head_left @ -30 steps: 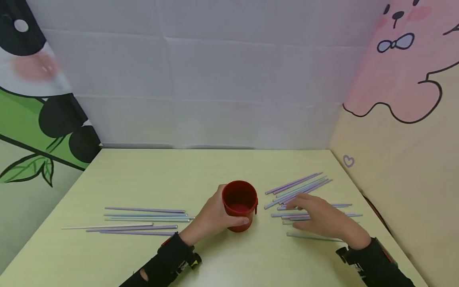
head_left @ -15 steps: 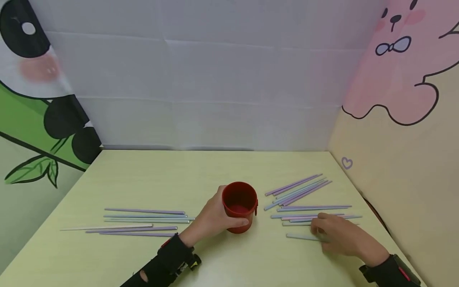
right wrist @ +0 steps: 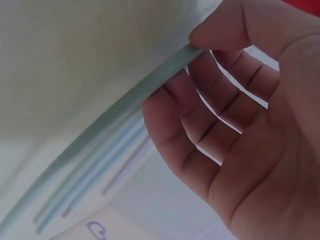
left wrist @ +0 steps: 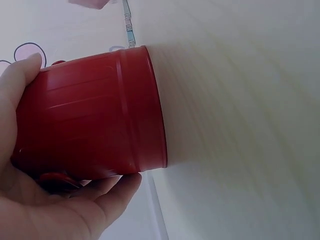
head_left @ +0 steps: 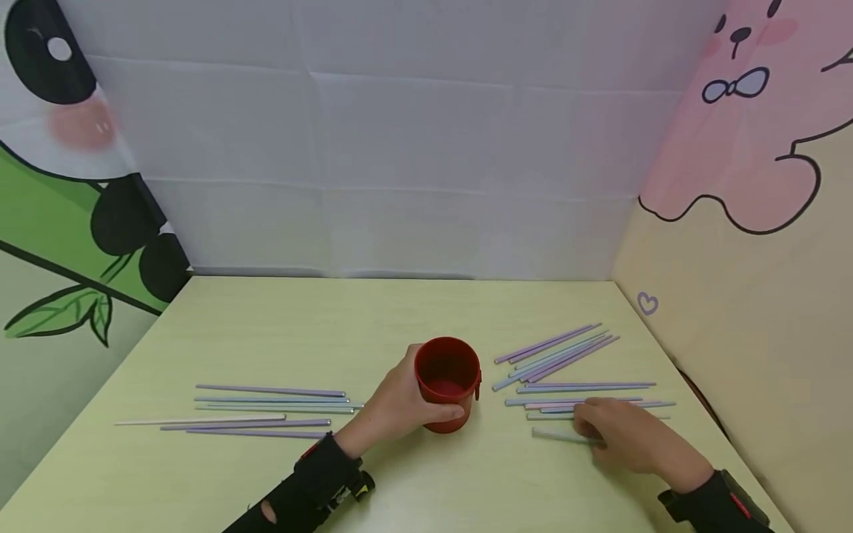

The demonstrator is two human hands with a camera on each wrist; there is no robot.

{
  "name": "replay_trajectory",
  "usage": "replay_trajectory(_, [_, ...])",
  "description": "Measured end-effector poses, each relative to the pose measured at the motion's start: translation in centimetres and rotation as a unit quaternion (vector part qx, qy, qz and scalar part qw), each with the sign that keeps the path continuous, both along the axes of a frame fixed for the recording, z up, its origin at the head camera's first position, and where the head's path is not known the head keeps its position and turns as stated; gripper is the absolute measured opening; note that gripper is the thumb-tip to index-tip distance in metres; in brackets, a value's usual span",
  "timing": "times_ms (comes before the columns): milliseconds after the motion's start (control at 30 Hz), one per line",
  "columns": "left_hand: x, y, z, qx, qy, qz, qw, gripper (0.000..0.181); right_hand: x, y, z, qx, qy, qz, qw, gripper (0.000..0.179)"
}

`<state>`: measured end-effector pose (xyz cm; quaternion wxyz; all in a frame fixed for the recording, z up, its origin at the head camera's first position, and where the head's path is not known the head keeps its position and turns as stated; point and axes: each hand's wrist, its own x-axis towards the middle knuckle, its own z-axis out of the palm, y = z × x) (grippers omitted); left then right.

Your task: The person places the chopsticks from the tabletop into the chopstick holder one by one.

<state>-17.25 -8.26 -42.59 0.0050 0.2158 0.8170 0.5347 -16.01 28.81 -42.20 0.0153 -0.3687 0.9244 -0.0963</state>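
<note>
My left hand [head_left: 393, 407] grips a red cup [head_left: 448, 414], thumb across its near side and fingers behind. The cup is upright, its inside bare, with a small lug on its right side. In the left wrist view, the base of the cup [left wrist: 142, 110] is close to the tabletop. At the right, my right hand [head_left: 633, 440] pinches a pale green chopstick [head_left: 560, 434] between thumb and fingertips. The right wrist view shows this chopstick [right wrist: 107, 117] running away from the fingertips. Just behind that hand lie several purple, blue and green chopsticks [head_left: 546, 403].
More chopsticks [head_left: 556, 355] lie slanted at the back right. On the left, several purple, blue, green and whitish chopsticks [head_left: 266, 400] lie roughly parallel beside my left forearm. The pale table [head_left: 333, 318] meets a white cloth wall [head_left: 400, 222] behind and printed side walls.
My right hand has moved right and toward me, from over the chopstick group to the nearest green chopstick, and grasped it. That chopstick's visible end has risen slightly. The left hand and cup stay put.
</note>
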Motion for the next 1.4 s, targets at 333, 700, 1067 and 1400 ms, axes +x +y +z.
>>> replay_trajectory(333, [1.9, 0.2, 3.4, -0.003, -0.005, 0.011, 0.9999, 0.085, -1.4, -4.0, 7.7, -0.134, 0.052, 0.046, 0.9886, 0.03])
replay_trajectory(700, [-0.1, -0.1, -0.5, -0.002, 0.009, 0.007, 0.9999, 0.092, -3.1, -9.9, 13.2, -0.348, 0.065, 0.016, 0.9353, 0.031])
replay_trajectory(1067, [-0.9, -0.2, -0.8, -0.021, 0.02, -0.009, 0.9996, 0.091, -1.3, -15.4, 15.8, -0.485, -0.004, 0.002, 0.8745, 0.023])
replay_trajectory(1400, [-0.6, -0.6, -0.6, -0.022, 0.025, 0.0, 0.9994, 0.087, -1.9, -18.0, 12.5, -0.438, -0.022, 0.0, 0.8986, 0.022])
